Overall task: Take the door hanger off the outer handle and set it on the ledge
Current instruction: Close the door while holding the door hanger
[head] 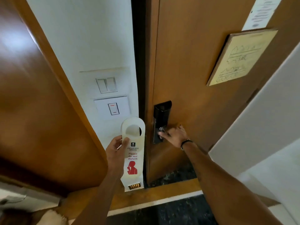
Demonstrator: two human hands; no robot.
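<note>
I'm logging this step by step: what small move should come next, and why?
Probably let go of the door handle and turn to find the ledge. The door hanger is already off, held upright in the left hand, while the right hand rests at the black lock. No ledge is clearly in view.

Door shut against its frame; no gap to pass through.

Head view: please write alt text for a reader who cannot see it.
A person's left hand holds up a white card door hanger printed "Please do not disturb" in red, while the right hand grips the handle on the black lock plate of a brown wooden door. White wall switches sit left of the door.
</note>
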